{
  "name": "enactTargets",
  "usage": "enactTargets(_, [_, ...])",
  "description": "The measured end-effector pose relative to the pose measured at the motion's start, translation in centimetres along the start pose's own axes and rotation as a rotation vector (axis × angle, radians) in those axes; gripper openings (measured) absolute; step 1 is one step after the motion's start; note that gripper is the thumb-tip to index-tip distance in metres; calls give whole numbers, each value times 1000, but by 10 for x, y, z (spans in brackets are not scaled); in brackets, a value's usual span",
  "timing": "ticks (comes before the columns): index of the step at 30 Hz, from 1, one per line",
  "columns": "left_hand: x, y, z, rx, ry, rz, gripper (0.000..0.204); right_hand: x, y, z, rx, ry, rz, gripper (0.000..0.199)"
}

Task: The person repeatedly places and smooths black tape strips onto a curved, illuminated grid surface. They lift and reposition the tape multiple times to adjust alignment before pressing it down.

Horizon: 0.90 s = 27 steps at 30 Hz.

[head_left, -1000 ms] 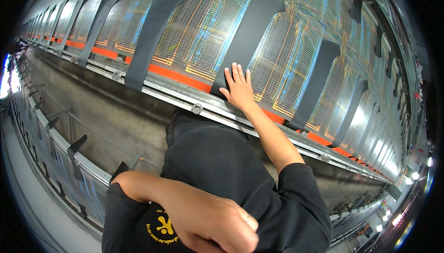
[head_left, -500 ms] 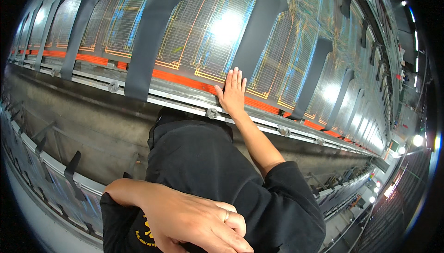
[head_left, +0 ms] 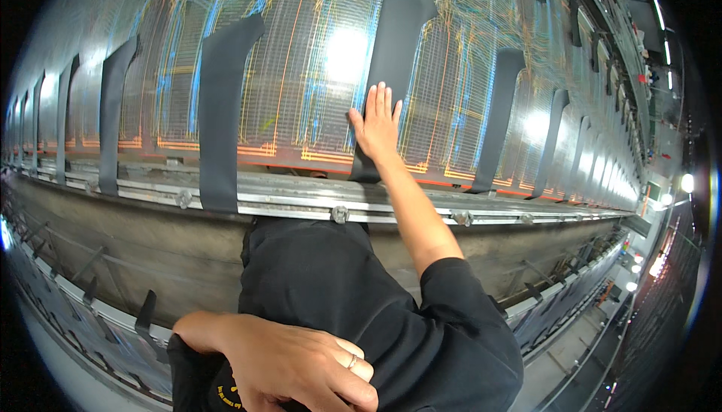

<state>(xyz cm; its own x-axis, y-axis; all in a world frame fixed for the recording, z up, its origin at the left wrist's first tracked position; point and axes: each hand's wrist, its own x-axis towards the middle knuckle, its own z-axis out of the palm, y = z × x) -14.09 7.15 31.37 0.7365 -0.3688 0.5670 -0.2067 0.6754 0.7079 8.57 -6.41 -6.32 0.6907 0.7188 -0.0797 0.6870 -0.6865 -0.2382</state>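
My right hand [head_left: 378, 127] lies flat with its fingers stretched out on a dark grey strip [head_left: 402, 43]. This strip runs across a long glossy sheet [head_left: 301, 96] covered with fine yellow, blue and orange lines. Nothing shows in the right hand's grasp. Close in front of my body is my left hand [head_left: 301, 367], its back toward the view and a ring on one finger. Its fingers are curled, and what they hold, if anything, is hidden.
More dark strips [head_left: 226, 103] cross the sheet at intervals. Along its near edge runs a metal rail [head_left: 286, 205] with round knobs [head_left: 340, 214]. A second railed table [head_left: 143, 337] stands behind me, at lower left. Lamps [head_left: 687, 182] glow at far right.
My right hand has slid a little farther up the strip, away from the rail. The orange band along the sheet's edge shows narrower. The left hand has shifted slightly left and down, still curled.
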Motion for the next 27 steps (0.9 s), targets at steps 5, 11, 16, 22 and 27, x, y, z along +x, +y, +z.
enactTargets(5, [12,-14,-40,-77,71,-140,19,115,40,-21,-11,76,-80,79])
enactTargets(11, [-46,-60,-79,135,900,-632,34,249,69,-42,-86,138,-127,72])
enactTargets(16, [-134,-115,-78,96,1627,-668,21,307,106,-35,-47,287,71,81])
enactTargets(22, [-222,-130,-68,200,1968,-558,21,265,100,-25,-77,347,170,91])
enactTargets(27, [-246,-105,-70,312,2004,-536,20,151,60,-18,-29,244,-6,87])
